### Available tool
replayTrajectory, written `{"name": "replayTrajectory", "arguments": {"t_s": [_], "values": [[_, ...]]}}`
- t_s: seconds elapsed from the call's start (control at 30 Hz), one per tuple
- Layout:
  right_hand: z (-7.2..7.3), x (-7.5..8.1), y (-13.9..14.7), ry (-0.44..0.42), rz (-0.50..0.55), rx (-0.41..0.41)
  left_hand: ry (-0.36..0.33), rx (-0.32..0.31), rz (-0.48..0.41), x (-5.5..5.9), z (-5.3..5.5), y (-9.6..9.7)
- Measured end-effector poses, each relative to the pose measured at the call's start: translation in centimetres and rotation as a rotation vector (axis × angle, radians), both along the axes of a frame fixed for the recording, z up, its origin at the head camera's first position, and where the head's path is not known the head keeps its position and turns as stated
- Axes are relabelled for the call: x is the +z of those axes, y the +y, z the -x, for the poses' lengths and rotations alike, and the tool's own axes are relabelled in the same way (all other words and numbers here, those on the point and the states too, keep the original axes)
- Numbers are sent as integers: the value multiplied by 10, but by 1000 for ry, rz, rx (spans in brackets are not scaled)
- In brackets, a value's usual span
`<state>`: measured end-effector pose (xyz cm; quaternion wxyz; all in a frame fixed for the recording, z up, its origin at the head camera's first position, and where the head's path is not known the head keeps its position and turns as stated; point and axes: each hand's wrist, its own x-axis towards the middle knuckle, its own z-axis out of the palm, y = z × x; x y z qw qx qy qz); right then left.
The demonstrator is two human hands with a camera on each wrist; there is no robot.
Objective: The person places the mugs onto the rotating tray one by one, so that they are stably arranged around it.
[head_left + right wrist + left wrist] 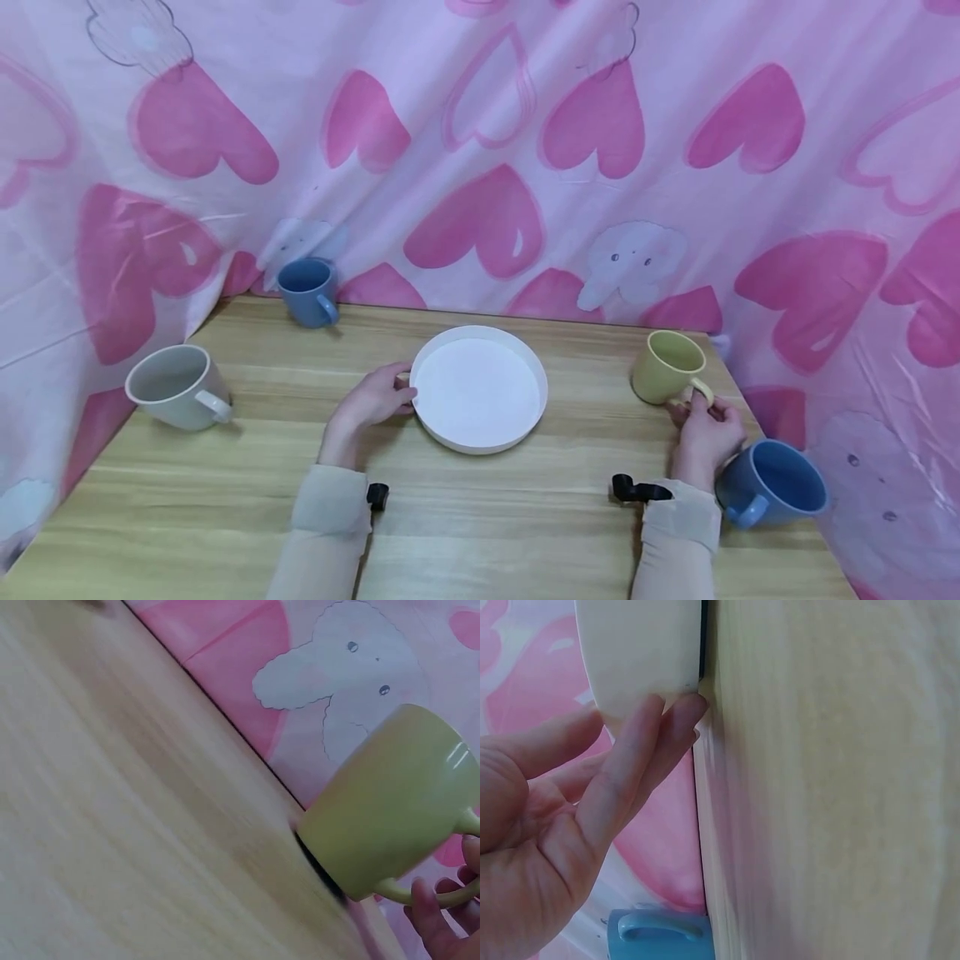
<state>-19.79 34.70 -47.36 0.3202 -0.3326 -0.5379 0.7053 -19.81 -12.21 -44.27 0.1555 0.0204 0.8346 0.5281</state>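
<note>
A round white tray (480, 392) with a low raised rim lies in the middle of the wooden table. My left hand (375, 396) holds its left edge, the thumb at the rim and the fingers against the outer side wall (641, 652). At the right, a yellow-green mug (660, 371) stands upright near the table's back corner. The right hand (708, 433) pinches the mug's handle, with fingers hooked through the loop (450, 898). Just beside the right wrist is a blue mug (780, 483), its handle turned toward the front.
A grey-white mug (180, 392) stands at the left side of the wooden table (487, 525). Another blue mug (307, 296) is at the back left edge. A pink heart-patterned curtain (480, 167) hangs along the back and both sides.
</note>
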Motion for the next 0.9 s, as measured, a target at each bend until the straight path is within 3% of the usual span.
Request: {"name": "replayTrajectory", "arguments": {"t_s": [0.27, 0.5, 0.7, 0.9], "values": [[-3, 9, 2, -38, 5, 39, -22, 35, 54, -3, 2, 5], [-11, 17, 4, -64, 53, 133, -21, 34, 82, 0, 2, 5], [-17, 28, 7, -193, -23, 276, -19, 31, 66, 1, 1, 4], [-23, 37, 10, -370, -230, 417, -29, 33, 58, 0, 1, 4]]}}
